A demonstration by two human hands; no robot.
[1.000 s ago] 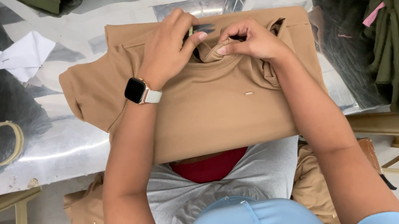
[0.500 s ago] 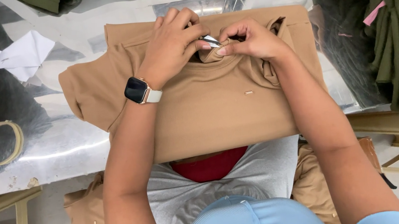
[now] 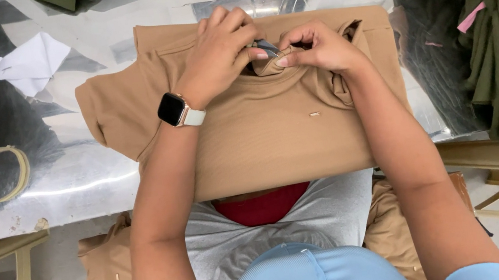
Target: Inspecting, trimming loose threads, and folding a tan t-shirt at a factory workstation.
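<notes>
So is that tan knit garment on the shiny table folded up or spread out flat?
Spread flat. The tan knit garment lies open across the shiny table, one sleeve out sideways, both hands at its collar.

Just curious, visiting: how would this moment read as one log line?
left hand: small metal tool at collar | right hand: pinching collar | tan garment: flat on table
</notes>
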